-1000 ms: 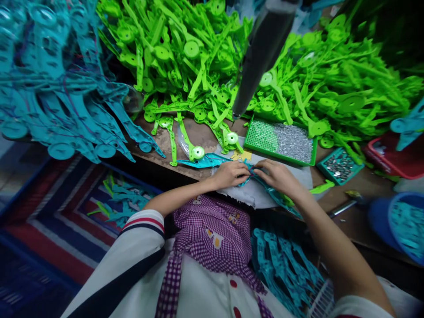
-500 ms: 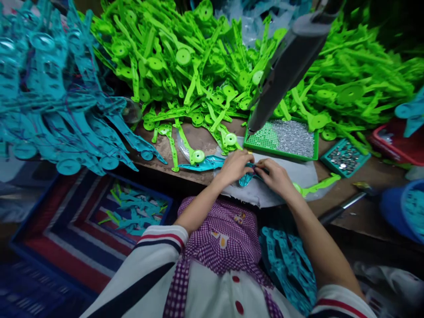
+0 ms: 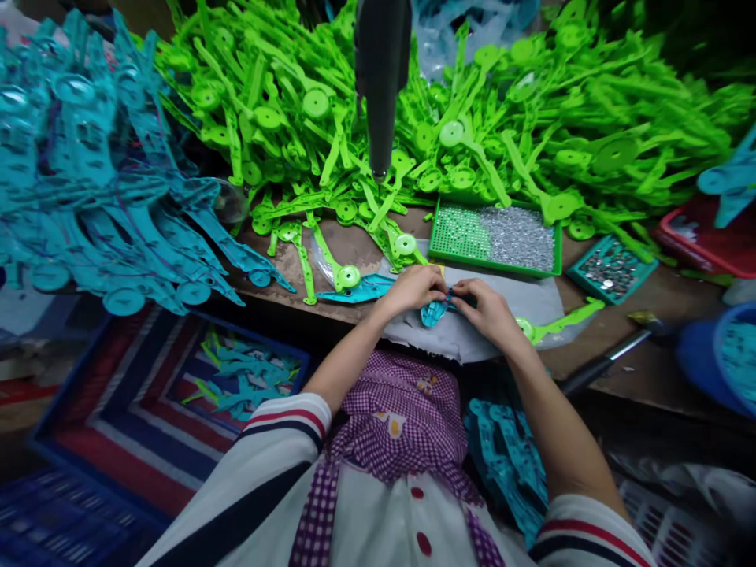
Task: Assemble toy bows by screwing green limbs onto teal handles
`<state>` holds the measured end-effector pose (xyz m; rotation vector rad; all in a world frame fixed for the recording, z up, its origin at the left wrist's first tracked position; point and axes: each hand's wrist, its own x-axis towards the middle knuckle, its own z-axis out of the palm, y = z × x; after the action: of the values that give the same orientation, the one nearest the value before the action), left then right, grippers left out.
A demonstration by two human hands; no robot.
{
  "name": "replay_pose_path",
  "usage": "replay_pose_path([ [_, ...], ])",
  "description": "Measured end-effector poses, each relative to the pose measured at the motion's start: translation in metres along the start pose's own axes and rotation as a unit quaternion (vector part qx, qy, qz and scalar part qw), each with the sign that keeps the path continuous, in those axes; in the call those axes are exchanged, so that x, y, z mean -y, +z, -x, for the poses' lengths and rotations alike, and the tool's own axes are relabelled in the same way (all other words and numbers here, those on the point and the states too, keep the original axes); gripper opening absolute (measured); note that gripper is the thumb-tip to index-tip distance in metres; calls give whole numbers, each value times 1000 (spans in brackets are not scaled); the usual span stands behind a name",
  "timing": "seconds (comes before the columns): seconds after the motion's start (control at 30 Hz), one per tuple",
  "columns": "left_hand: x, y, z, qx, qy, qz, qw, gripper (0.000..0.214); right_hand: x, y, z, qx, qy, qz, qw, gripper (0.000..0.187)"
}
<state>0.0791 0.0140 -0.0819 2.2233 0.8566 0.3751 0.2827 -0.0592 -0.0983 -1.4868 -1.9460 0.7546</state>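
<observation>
My left hand (image 3: 418, 288) is closed, its fingertips pinched on a small blue plastic part (image 3: 434, 314) above a white cloth (image 3: 535, 293). From the other side my right hand (image 3: 485, 309) pinches at the same part, thumb and fingers together. Something dark and purplish, perhaps cord, shows between the fingertips; its exact shape is hidden. A longer blue plastic arm (image 3: 357, 290) lies just left of my left hand. Right of my right hand is a green plastic arm (image 3: 564, 321) with a round end.
A dark power screwdriver (image 3: 383, 94) hangs over the bench. Heaped green arms (image 3: 283, 87) fill the back, bundled blue arms (image 3: 106, 197) the left. A green tray (image 3: 496, 268) of silvery pins, a teal tray (image 3: 611, 272) of metal discs and a hammer (image 3: 605, 364) sit rightward.
The hanging screwdriver has swung left, away from above the green tray. Both hands stay at the blue part, with slight finger shifts, and more of the part's lower end shows.
</observation>
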Motion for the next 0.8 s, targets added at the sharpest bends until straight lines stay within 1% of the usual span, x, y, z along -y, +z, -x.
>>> replay_pose_path([
  [0.07, 0, 4, 1, -19, -20, 18, 999, 3, 0, 1, 1, -4, -2, -1, 1000, 18],
  [0.17, -4, 9, 5, -50, -45, 34, 997, 8, 0, 4, 3, -18, -4, -6, 1000, 18],
  [0.27, -11, 12, 17, -101, -76, -5, 992, 12, 0, 5, 5, -25, 0, -8, 1000, 18],
  [0.33, -16, 14, 27, -116, -96, -34, 988, 14, 0, 5, 5, -22, 3, -7, 1000, 18],
  [0.4, -21, 17, 32, -117, -113, -46, 986, 16, 0, 4, 4, -18, 4, -5, 1000, 17],
  [0.47, -24, 20, 32, -120, -129, -48, 983, 15, 0, 4, 3, -18, 5, -4, 1000, 17],
  [0.6, -26, 23, 24, -121, -155, -40, 980, 9, 1, 3, 2, -14, 5, -4, 1000, 16],
  [0.73, -25, 22, 17, -110, -182, -17, 977, 6, 0, 3, 2, -17, 2, -4, 1000, 16],
  [0.8, -24, 21, 15, -113, -185, -2, 976, 6, 0, 3, 2, -17, 1, -6, 1000, 16],
])
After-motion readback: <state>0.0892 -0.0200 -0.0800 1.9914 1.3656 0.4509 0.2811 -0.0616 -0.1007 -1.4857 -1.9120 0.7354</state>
